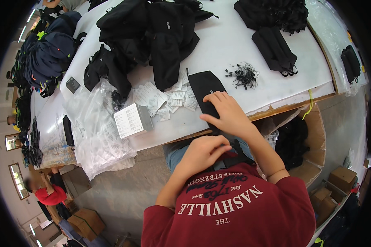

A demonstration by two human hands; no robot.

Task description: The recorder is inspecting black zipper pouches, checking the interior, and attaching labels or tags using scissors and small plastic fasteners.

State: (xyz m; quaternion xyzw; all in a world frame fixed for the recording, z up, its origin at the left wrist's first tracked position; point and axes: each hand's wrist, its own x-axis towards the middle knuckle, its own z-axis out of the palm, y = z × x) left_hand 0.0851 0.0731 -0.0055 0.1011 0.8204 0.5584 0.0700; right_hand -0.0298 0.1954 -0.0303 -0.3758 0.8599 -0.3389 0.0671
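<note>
A flat black fabric pouch (207, 84) lies on the white tabletop, its near end reaching the table's front edge. My right hand (227, 111) rests on it, thumb and fingers spread apart and nothing gripped. Close to my body, my left hand (204, 153) is curled, its fingertips drawn together beside black fabric (231, 158) at my lap. What those fingers hold, if anything, is hidden. To the left of the pouch, loose white printed labels (178, 95) are scattered. A tangle of small black tag strings (246, 75) lies to its right.
A block of white cards (132, 120) stands near the front edge, beside clear plastic bags (95, 123). Black bags (152, 33) are heaped behind; folded black pouches (275, 49) lie at right. An open carton (315, 140) stands below right. Another person (51, 191) is at lower left.
</note>
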